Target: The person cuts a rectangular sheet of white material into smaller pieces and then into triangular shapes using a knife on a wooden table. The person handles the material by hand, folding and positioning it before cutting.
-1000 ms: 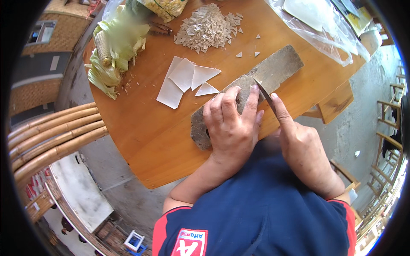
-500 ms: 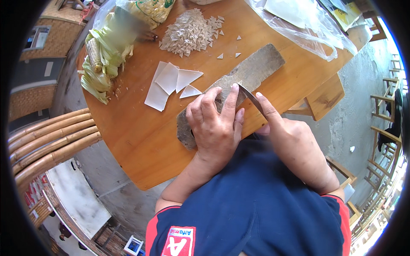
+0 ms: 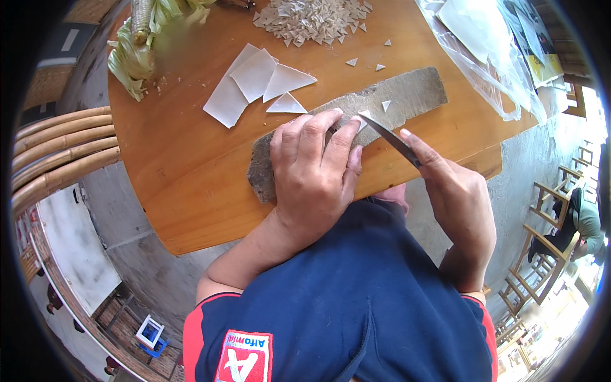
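Observation:
My left hand [image 3: 312, 169] lies over the grey stone block [image 3: 417, 86], fingers curled, fingertips pinning a small white piece [image 3: 363, 121] near the knife tip. My right hand [image 3: 455, 197] grips a knife [image 3: 389, 137], forefinger along the blade, which angles down to that piece. A small white triangle [image 3: 386, 104] rests on the block right of the tip. Beyond the block, flat white sheet pieces [image 3: 223, 102] overlap on the wooden table [image 3: 178, 159], and a pile of tiny white triangles [image 3: 305, 19] sits at the back.
Corn with pale green husks [image 3: 130, 70] lies back left. A clear plastic bag [image 3: 484, 57] with flat white items is back right. Bamboo rails [image 3: 63, 140] stand left, wooden chairs [image 3: 547, 248] right, where a person [image 3: 589, 223] in green appears. A small stool [image 3: 151, 332] stands lower left.
A small triangle now shows loose on the block beside the knife tip. The knife hand has shifted slightly. The view has moved, and a person in green has appeared at right.

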Motion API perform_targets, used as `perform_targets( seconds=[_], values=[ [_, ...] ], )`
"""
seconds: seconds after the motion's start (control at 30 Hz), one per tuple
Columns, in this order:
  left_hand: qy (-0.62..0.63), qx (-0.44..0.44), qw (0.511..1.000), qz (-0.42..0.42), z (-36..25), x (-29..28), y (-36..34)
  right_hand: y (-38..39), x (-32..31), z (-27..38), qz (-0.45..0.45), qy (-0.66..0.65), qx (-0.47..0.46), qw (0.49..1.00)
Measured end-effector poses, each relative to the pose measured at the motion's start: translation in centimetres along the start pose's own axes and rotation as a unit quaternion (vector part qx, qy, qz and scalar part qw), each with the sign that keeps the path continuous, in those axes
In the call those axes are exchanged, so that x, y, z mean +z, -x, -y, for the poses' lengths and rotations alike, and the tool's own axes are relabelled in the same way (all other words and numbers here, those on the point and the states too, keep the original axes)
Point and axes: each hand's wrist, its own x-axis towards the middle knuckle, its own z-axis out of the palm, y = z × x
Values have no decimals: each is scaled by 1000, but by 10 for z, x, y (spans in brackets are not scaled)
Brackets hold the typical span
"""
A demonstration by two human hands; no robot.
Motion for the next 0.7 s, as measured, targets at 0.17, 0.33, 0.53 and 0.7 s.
perform_targets(
  seconds=[0.17,0.33,0.53,0.7],
  values=[
    [6,-3,1000,-4,0,-1,-1,-1,4,-3,-29,29,15,999],
    [21,-2,1000,-7,1,-1,-1,0,4,-1,-56,5,25,998],
    [3,22,1000,-2,2,-2,1,-3,4,-1,-34,48,-22,998],
    [4,22,999,-34,2,3,7,-27,-6,-30,-58,95,-146,983]
  ],
)
